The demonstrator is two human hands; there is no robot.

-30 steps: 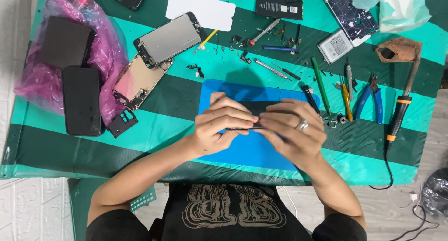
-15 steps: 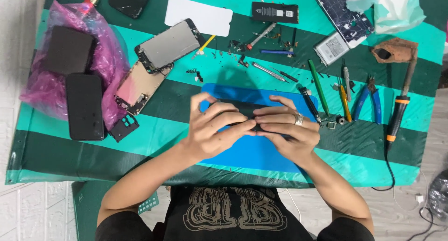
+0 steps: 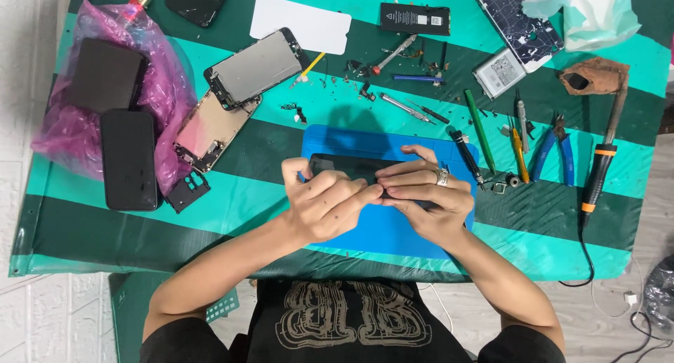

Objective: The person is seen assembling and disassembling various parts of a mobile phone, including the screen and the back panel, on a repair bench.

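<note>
Both sets of fingers are closed on a dark phone [image 3: 344, 168] that lies long-ways across the blue mat [image 3: 393, 229]. My left hand [image 3: 324, 201] curls over the phone's middle, fingertips bent and pressed together on its near edge; my right hand [image 3: 425, 194], ring on one finger, lays its fingers flat along the right half, tips meeting the left hand's at the same edge. I cannot tell whether a nail or tool sits in the seam there, since the knuckles hide it.

I judge the step in hand to be working at the phone's edge, prying or pressing the panel by hand. Whatever follows calls for steady, even pressure along that seam, with the phone kept flat against the mat so it does not twist.

Further out on the striped worktop [image 3: 210, 215], screwdrivers and tweezers [image 3: 484, 135] lie just right of the mat, blue-handled pliers [image 3: 554, 156] beyond them, then a soldering iron [image 3: 600, 166]. To the left lie two opened phone bodies [image 3: 232, 100] and a pink bag [image 3: 161, 96] carrying dark phones.
</note>
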